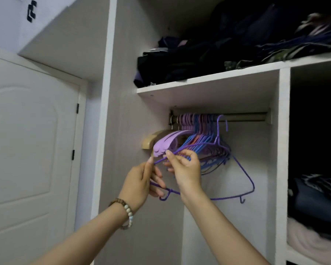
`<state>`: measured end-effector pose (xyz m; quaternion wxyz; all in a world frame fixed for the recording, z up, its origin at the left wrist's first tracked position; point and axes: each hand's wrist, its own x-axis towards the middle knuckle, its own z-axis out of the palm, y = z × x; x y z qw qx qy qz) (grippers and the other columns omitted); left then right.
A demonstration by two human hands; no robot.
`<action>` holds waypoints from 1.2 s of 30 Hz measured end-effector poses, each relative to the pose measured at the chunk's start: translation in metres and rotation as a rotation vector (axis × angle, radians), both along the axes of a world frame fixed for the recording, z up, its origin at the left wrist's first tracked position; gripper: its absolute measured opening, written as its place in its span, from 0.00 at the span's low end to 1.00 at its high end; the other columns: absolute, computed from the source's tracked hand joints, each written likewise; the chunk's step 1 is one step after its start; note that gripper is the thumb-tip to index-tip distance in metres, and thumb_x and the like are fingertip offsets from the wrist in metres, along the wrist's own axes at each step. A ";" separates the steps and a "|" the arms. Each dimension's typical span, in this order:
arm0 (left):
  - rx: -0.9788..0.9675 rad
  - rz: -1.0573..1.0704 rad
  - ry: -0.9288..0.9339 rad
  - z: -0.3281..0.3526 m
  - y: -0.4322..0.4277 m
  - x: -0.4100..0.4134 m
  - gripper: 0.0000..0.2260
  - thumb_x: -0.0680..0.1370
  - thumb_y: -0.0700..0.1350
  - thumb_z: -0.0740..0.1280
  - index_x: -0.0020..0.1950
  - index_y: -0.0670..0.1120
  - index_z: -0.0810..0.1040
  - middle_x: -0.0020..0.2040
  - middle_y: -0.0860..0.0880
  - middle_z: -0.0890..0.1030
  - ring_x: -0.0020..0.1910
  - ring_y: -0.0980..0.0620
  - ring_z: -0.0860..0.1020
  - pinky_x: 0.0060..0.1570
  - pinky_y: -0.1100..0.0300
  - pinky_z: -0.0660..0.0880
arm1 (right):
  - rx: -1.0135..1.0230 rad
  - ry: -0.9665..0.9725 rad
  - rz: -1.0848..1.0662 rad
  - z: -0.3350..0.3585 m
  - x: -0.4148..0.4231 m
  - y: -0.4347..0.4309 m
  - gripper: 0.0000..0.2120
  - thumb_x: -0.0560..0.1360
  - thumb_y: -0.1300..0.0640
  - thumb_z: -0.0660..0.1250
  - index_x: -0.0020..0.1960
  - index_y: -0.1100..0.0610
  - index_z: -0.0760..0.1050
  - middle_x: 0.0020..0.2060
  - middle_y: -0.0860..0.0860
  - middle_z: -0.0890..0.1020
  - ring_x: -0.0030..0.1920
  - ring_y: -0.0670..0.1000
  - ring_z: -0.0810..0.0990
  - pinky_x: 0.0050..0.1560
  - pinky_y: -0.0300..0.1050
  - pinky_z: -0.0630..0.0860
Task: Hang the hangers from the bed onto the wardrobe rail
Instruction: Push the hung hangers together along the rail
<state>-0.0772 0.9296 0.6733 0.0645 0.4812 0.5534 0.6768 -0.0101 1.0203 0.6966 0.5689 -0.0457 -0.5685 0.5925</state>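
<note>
Observed: one purple wire hanger (253, 188) hangs at the wardrobe rail (245, 117), its hook looped over the bar at the right end of a packed row of hangers (201, 131). The hanger sits askew, with its left corner pulled forward and toward the person and its right corner hanging lower inside the compartment.

Left hand (139, 186): closed on the hanger's left corner, thumb raised against the upper wire and fingers curled round the lower bar. A beaded bracelet (127, 212) is on that wrist.

Right hand (185, 169): thumb and forefinger pinch the upper shoulder wire just to the right of the left hand; the remaining fingers are loosely bent behind it. The two hands are close together but not touching.

The row consists of lilac, blue and pink hangers bunched toward the rail's left bracket. Broad lilac plastic hangers (166, 145) and one wooden hanger (150, 142) sit furthest left. The right half of the rail is bare metal.

Surroundings: the shelf (208, 78) above the rail carries a heap of dark clothing (199, 54). The compartment to the right holds folded garments (317, 197), dark above and pale pink below. A white panelled door (27, 140) stands to the left of the wardrobe.
</note>
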 end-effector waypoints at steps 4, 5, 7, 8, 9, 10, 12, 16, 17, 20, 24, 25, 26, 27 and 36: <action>-0.007 -0.018 -0.030 0.006 0.049 0.011 0.17 0.81 0.50 0.51 0.44 0.43 0.74 0.39 0.44 0.82 0.25 0.49 0.78 0.28 0.60 0.75 | 0.018 -0.054 -0.080 0.014 0.010 0.048 0.16 0.72 0.65 0.69 0.55 0.59 0.66 0.31 0.51 0.79 0.23 0.39 0.77 0.28 0.33 0.73; -0.025 -0.013 -0.010 0.006 0.060 0.012 0.16 0.82 0.49 0.51 0.44 0.44 0.74 0.41 0.44 0.82 0.26 0.50 0.79 0.29 0.60 0.76 | 0.020 -0.059 -0.102 0.016 0.011 0.059 0.16 0.72 0.65 0.69 0.55 0.59 0.66 0.32 0.52 0.79 0.23 0.39 0.77 0.28 0.33 0.74; -0.086 0.004 0.059 0.008 0.077 0.012 0.14 0.81 0.48 0.53 0.45 0.46 0.75 0.44 0.45 0.82 0.29 0.51 0.80 0.30 0.61 0.76 | 0.037 -0.083 -0.167 0.022 0.015 0.080 0.16 0.73 0.64 0.68 0.58 0.60 0.68 0.33 0.51 0.79 0.24 0.40 0.77 0.30 0.34 0.75; -0.123 0.011 0.097 0.009 0.085 0.012 0.13 0.81 0.47 0.53 0.45 0.47 0.76 0.45 0.44 0.82 0.30 0.51 0.81 0.31 0.62 0.75 | 0.046 -0.098 -0.198 0.024 0.017 0.090 0.17 0.73 0.64 0.68 0.60 0.60 0.68 0.33 0.51 0.79 0.25 0.41 0.78 0.32 0.36 0.76; -0.159 0.015 0.134 0.011 0.092 0.011 0.12 0.81 0.47 0.54 0.45 0.48 0.76 0.46 0.44 0.81 0.30 0.51 0.81 0.31 0.63 0.75 | 0.052 -0.112 -0.223 0.028 0.019 0.098 0.17 0.74 0.64 0.68 0.61 0.60 0.69 0.33 0.51 0.80 0.27 0.43 0.78 0.34 0.37 0.77; -0.191 0.020 0.170 0.013 0.099 0.011 0.11 0.81 0.47 0.55 0.45 0.48 0.76 0.46 0.45 0.81 0.32 0.51 0.81 0.31 0.64 0.75 | 0.054 -0.125 -0.236 0.031 0.020 0.106 0.18 0.74 0.64 0.68 0.62 0.61 0.69 0.34 0.52 0.80 0.29 0.45 0.78 0.35 0.38 0.77; -0.230 0.040 0.232 0.020 0.111 0.011 0.10 0.81 0.46 0.56 0.47 0.48 0.76 0.45 0.48 0.81 0.35 0.50 0.82 0.31 0.65 0.76 | 0.041 -0.147 -0.247 0.037 0.021 0.120 0.20 0.74 0.63 0.67 0.65 0.62 0.69 0.37 0.54 0.81 0.31 0.47 0.78 0.37 0.40 0.78; -0.285 0.066 0.300 0.034 0.132 0.010 0.11 0.81 0.45 0.57 0.49 0.43 0.78 0.42 0.49 0.79 0.36 0.49 0.82 0.33 0.63 0.78 | -0.008 -0.191 -0.255 0.045 0.013 0.145 0.23 0.75 0.62 0.66 0.69 0.62 0.67 0.37 0.51 0.80 0.34 0.49 0.79 0.44 0.47 0.80; -0.300 0.062 0.302 0.036 0.137 0.010 0.11 0.81 0.44 0.57 0.47 0.42 0.77 0.41 0.47 0.78 0.36 0.48 0.82 0.33 0.62 0.78 | -0.023 -0.196 -0.247 0.047 0.011 0.150 0.24 0.76 0.62 0.66 0.70 0.61 0.66 0.38 0.52 0.80 0.36 0.50 0.80 0.44 0.46 0.79; -0.326 0.068 0.270 0.041 0.150 0.007 0.10 0.80 0.45 0.58 0.49 0.42 0.76 0.43 0.46 0.79 0.33 0.50 0.81 0.34 0.60 0.79 | -0.070 -0.217 -0.226 0.052 0.008 0.161 0.23 0.76 0.63 0.65 0.70 0.61 0.65 0.46 0.56 0.81 0.42 0.54 0.82 0.42 0.44 0.78; -0.373 0.075 0.230 0.041 0.158 0.003 0.08 0.80 0.44 0.59 0.45 0.43 0.75 0.43 0.46 0.80 0.32 0.52 0.80 0.30 0.64 0.78 | -0.086 -0.272 -0.198 0.050 0.003 0.169 0.24 0.76 0.65 0.64 0.70 0.62 0.65 0.48 0.58 0.82 0.40 0.55 0.81 0.42 0.45 0.79; -0.395 0.069 0.233 0.039 0.158 0.002 0.09 0.80 0.44 0.59 0.43 0.43 0.75 0.43 0.47 0.80 0.32 0.53 0.80 0.29 0.65 0.78 | -0.086 -0.295 -0.201 0.047 0.001 0.170 0.24 0.76 0.65 0.65 0.70 0.62 0.65 0.45 0.57 0.82 0.37 0.54 0.80 0.41 0.46 0.79; -0.421 0.061 0.240 0.036 0.158 0.001 0.10 0.80 0.44 0.59 0.41 0.43 0.75 0.42 0.47 0.80 0.32 0.53 0.80 0.29 0.65 0.77 | -0.088 -0.318 -0.201 0.043 0.000 0.172 0.24 0.76 0.65 0.65 0.70 0.62 0.65 0.43 0.56 0.81 0.35 0.53 0.79 0.39 0.45 0.80; -0.446 0.055 0.246 0.033 0.157 0.000 0.11 0.80 0.44 0.59 0.40 0.44 0.74 0.42 0.48 0.80 0.31 0.54 0.80 0.29 0.65 0.77 | -0.097 -0.332 -0.193 0.039 -0.001 0.173 0.24 0.75 0.65 0.65 0.70 0.62 0.65 0.44 0.57 0.81 0.32 0.52 0.79 0.37 0.43 0.80; -0.403 0.107 0.208 0.024 0.114 -0.021 0.09 0.80 0.48 0.59 0.49 0.44 0.76 0.47 0.47 0.81 0.33 0.54 0.79 0.30 0.66 0.74 | 0.076 -0.432 -0.416 0.022 0.004 0.154 0.33 0.71 0.51 0.71 0.72 0.56 0.62 0.66 0.55 0.70 0.64 0.55 0.72 0.64 0.53 0.71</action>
